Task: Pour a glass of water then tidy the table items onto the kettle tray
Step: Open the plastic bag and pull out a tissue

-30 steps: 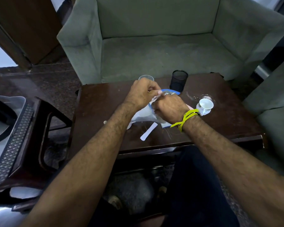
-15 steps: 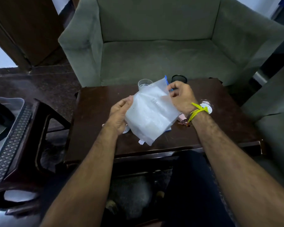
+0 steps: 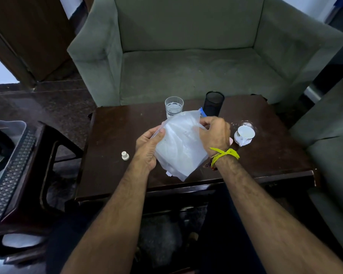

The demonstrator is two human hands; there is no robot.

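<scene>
A translucent plastic bag (image 3: 181,147) with a blue strip at its top is held up above the dark wooden table (image 3: 115,135). My left hand (image 3: 149,147) grips its left edge and my right hand (image 3: 214,133) grips its upper right edge. Behind the bag stands a clear glass (image 3: 174,106) with water in it. A black mesh cup (image 3: 214,102) stands to the right of the glass. A white teacup (image 3: 244,135) lies tipped on the table to the right of my right hand. A small white cap (image 3: 125,155) sits on the table to the left.
A grey-green sofa (image 3: 186,56) stands behind the table, and another grey seat (image 3: 328,135) is at the right. A dark wooden chair (image 3: 48,155) and a black woven item (image 3: 10,175) are at the left. Something pink peeks out by my right wrist.
Both hands lifted the plastic bag off the table and spread it between them. The glass, the white cap and the teacup came into plain view.
</scene>
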